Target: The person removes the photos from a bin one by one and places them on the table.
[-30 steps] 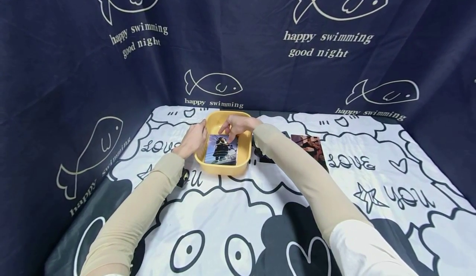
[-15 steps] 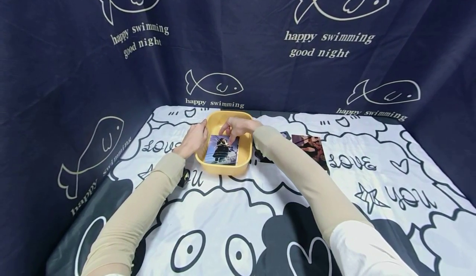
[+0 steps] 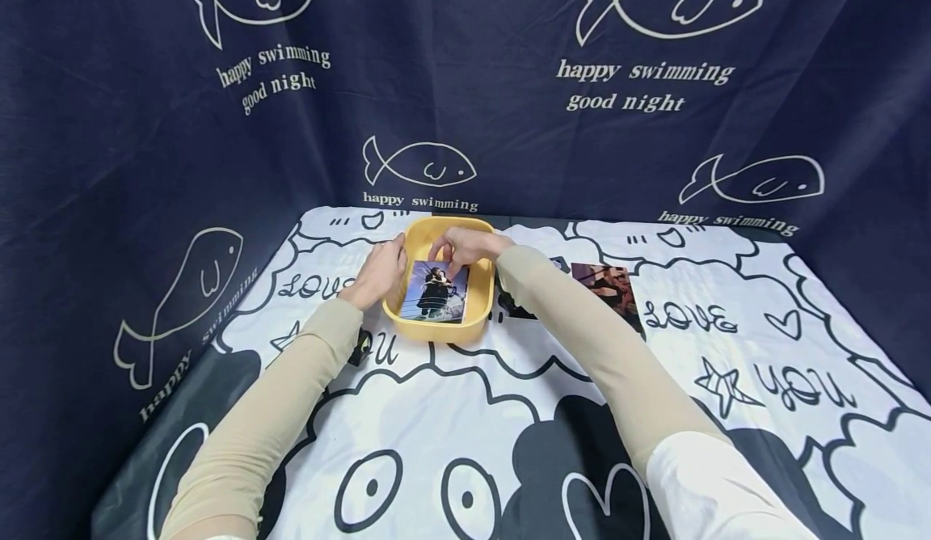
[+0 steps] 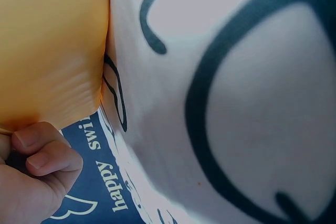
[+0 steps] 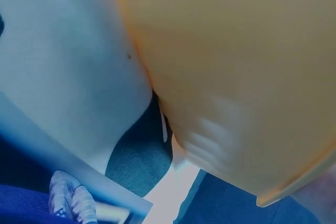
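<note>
A yellow plastic bin [image 3: 438,331] with rounded corners stands toward the back of the table. My left hand [image 3: 380,273] grips its left rim; in the left wrist view that hand's curled fingers [image 4: 50,150] meet the edge of the yellow wall. My right hand [image 3: 465,249] reaches over the right rim into the bin and pinches the upper right edge of a photo print [image 3: 432,296]. The print shows a figure in dark clothes against a blue sky. In the right wrist view the bin's outer wall [image 5: 236,77] hides most of the hand.
A reddish-brown photo print [image 3: 607,289] lies right of the bin, and a dark print [image 3: 518,307] sits partly under the right forearm. Another small dark piece [image 3: 359,348] shows beside the left sleeve. A navy curtain [image 3: 509,152] hangs behind the patterned tablecloth [image 3: 436,411].
The photo print in the bin has shifted very slightly up and right with the right hand. Both hands otherwise keep their places.
</note>
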Demonstrator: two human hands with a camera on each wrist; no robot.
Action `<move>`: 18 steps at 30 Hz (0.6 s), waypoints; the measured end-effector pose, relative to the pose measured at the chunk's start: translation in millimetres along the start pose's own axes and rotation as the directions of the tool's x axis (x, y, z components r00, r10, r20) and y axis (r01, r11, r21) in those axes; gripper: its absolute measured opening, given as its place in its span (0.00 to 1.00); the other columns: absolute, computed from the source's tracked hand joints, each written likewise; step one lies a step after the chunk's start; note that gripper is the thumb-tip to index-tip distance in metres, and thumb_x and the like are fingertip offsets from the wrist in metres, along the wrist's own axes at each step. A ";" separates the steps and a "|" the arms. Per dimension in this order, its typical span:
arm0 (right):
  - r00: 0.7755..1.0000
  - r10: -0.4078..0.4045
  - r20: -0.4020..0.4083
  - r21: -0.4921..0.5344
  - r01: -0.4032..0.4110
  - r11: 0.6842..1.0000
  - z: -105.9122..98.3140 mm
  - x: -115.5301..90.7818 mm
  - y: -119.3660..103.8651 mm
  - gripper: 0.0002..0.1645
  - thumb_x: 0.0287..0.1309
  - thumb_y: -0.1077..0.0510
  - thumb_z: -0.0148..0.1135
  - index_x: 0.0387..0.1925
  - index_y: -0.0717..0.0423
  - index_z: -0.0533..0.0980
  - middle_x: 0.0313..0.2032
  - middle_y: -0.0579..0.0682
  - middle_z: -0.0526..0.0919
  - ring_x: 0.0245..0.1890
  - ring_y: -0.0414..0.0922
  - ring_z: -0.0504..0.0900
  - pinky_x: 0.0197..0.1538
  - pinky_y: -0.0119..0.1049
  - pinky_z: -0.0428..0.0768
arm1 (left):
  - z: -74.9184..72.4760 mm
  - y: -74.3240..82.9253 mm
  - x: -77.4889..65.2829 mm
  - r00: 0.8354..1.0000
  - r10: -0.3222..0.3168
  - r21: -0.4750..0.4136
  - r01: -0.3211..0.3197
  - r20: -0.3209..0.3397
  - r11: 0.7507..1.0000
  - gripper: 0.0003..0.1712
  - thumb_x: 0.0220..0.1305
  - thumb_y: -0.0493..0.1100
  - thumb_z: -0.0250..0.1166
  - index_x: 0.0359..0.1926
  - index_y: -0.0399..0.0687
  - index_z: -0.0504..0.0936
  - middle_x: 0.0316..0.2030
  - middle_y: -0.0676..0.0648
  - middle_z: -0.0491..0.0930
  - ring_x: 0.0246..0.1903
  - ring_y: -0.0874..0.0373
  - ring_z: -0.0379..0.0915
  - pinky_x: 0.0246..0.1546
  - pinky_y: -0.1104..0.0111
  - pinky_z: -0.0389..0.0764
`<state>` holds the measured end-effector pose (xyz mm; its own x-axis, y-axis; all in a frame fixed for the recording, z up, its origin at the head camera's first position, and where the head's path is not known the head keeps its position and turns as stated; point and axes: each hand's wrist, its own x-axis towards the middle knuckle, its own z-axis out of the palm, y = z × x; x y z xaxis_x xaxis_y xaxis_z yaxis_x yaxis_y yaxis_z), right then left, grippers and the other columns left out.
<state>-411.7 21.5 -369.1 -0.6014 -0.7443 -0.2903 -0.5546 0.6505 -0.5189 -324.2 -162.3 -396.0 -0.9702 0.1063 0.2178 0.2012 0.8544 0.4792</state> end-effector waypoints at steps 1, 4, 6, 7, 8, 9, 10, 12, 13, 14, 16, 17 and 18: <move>1.000 -0.008 -0.004 0.004 0.008 1.000 -0.4 -0.2 -0.3 0.28 0.48 0.69 0.70 0.54 0.53 0.78 0.37 0.53 0.78 0.34 0.41 0.73 0.36 0.26 0.72 | -0.1 -0.1 0.1 1.000 -0.002 -0.004 0.002 0.003 1.000 0.24 0.70 0.36 0.44 0.64 0.33 0.68 0.22 0.43 0.72 0.15 0.56 0.67 0.18 0.67 0.72; 1.000 -0.027 -0.015 0.037 0.028 0.999 -1.4 -0.6 -0.7 0.29 0.47 0.71 0.69 0.54 0.54 0.78 0.36 0.53 0.78 0.33 0.40 0.74 0.35 0.26 0.73 | -0.4 -0.2 0.3 1.000 -0.003 -0.003 0.003 0.004 1.000 0.26 0.69 0.36 0.44 0.66 0.33 0.66 0.22 0.43 0.70 0.15 0.56 0.65 0.17 0.67 0.70; 0.999 -0.036 -0.019 0.058 0.037 0.998 -1.9 -1.4 -0.3 0.30 0.47 0.71 0.68 0.55 0.55 0.78 0.35 0.53 0.79 0.33 0.40 0.74 0.37 0.26 0.74 | -0.5 0.2 0.4 1.000 -0.001 0.001 0.001 0.001 1.000 0.26 0.69 0.36 0.43 0.66 0.33 0.66 0.22 0.43 0.70 0.16 0.56 0.65 0.18 0.66 0.70; 0.999 -0.041 -0.021 0.075 0.043 0.996 -1.9 -2.0 -0.3 0.30 0.47 0.71 0.68 0.55 0.56 0.78 0.36 0.53 0.79 0.33 0.40 0.74 0.38 0.26 0.74 | -0.5 0.2 0.4 1.000 0.000 0.005 0.000 -0.002 1.000 0.26 0.69 0.36 0.43 0.65 0.33 0.66 0.22 0.42 0.70 0.17 0.55 0.65 0.19 0.66 0.70; 0.999 -0.039 -0.022 0.098 0.041 0.994 -1.9 -2.4 0.0 0.30 0.47 0.72 0.67 0.55 0.56 0.77 0.37 0.54 0.80 0.34 0.41 0.74 0.39 0.27 0.75 | -0.5 0.4 0.3 1.000 0.002 0.009 -0.002 -0.005 1.000 0.25 0.69 0.36 0.43 0.65 0.33 0.67 0.22 0.42 0.71 0.17 0.54 0.66 0.20 0.65 0.71; 0.999 -0.037 -0.024 0.118 0.040 0.992 -1.8 -3.0 0.4 0.31 0.47 0.72 0.67 0.56 0.56 0.77 0.38 0.54 0.80 0.35 0.41 0.75 0.41 0.28 0.75 | -0.5 0.6 0.1 1.000 0.003 0.011 -0.003 -0.007 1.000 0.25 0.69 0.36 0.43 0.64 0.33 0.68 0.23 0.41 0.71 0.18 0.54 0.67 0.21 0.65 0.72; 0.999 -0.038 -0.026 0.137 0.041 0.990 -1.7 -3.5 0.7 0.31 0.47 0.72 0.66 0.56 0.55 0.77 0.40 0.55 0.81 0.36 0.41 0.76 0.42 0.29 0.76 | -0.7 0.9 -0.1 1.000 0.003 0.010 -0.003 -0.008 1.000 0.24 0.69 0.36 0.43 0.63 0.33 0.69 0.24 0.41 0.72 0.19 0.53 0.68 0.22 0.64 0.73; 0.999 -0.037 -0.030 0.182 0.042 0.982 -1.3 -4.3 1.2 0.31 0.48 0.73 0.65 0.56 0.55 0.77 0.44 0.56 0.82 0.39 0.43 0.77 0.46 0.30 0.77 | -1.0 1.3 -0.5 1.000 0.001 0.007 -0.001 -0.008 1.000 0.23 0.69 0.36 0.44 0.61 0.33 0.70 0.26 0.40 0.74 0.22 0.51 0.70 0.25 0.62 0.75; 0.999 -0.038 -0.032 0.203 0.044 0.978 -1.0 -4.7 1.2 0.32 0.48 0.74 0.64 0.57 0.55 0.77 0.46 0.57 0.82 0.40 0.43 0.77 0.47 0.31 0.77 | -1.2 1.7 -0.8 1.000 0.000 0.005 0.000 -0.007 1.000 0.22 0.69 0.36 0.44 0.60 0.33 0.71 0.27 0.39 0.74 0.23 0.50 0.71 0.27 0.62 0.76; 0.999 -0.036 -0.031 0.224 0.042 0.974 -0.5 -4.6 1.9 0.32 0.48 0.74 0.64 0.57 0.55 0.77 0.47 0.57 0.83 0.41 0.43 0.78 0.49 0.31 0.77 | -1.4 2.0 -1.1 1.000 0.000 0.003 0.000 -0.005 1.000 0.21 0.70 0.36 0.44 0.59 0.34 0.71 0.28 0.39 0.75 0.25 0.50 0.72 0.28 0.61 0.77; 0.999 -0.040 -0.030 0.267 0.047 0.963 0.0 -4.8 2.2 0.32 0.48 0.75 0.62 0.57 0.55 0.77 0.50 0.58 0.82 0.43 0.44 0.78 0.49 0.31 0.77 | -2.0 2.8 -1.5 1.000 -0.004 -0.002 0.004 0.000 1.000 0.20 0.70 0.36 0.43 0.58 0.34 0.72 0.30 0.38 0.76 0.27 0.49 0.73 0.30 0.60 0.78; 0.999 -0.042 -0.028 0.294 0.048 0.955 0.3 -4.8 2.4 0.32 0.48 0.76 0.61 0.58 0.56 0.77 0.51 0.59 0.82 0.43 0.44 0.78 0.48 0.31 0.78 | -2.2 3.3 -1.6 1.000 -0.007 -0.003 0.007 0.003 1.000 0.20 0.70 0.37 0.43 0.58 0.34 0.72 0.31 0.38 0.76 0.28 0.49 0.74 0.31 0.59 0.78; 0.999 -0.044 -0.027 0.322 0.050 0.946 0.5 -4.7 2.5 0.33 0.48 0.77 0.59 0.58 0.57 0.76 0.52 0.59 0.82 0.43 0.44 0.78 0.47 0.32 0.78 | -2.4 3.7 -1.8 1.000 -0.011 -0.002 0.011 0.004 1.000 0.20 0.71 0.37 0.43 0.59 0.34 0.71 0.32 0.38 0.77 0.28 0.49 0.74 0.32 0.59 0.79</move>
<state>-410.0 26.6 -369.5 -0.5919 -0.7677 -0.2455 -0.3697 0.5293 -0.7637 -321.3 -160.5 -392.6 -0.9729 0.0994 0.2090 0.1911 0.8543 0.4834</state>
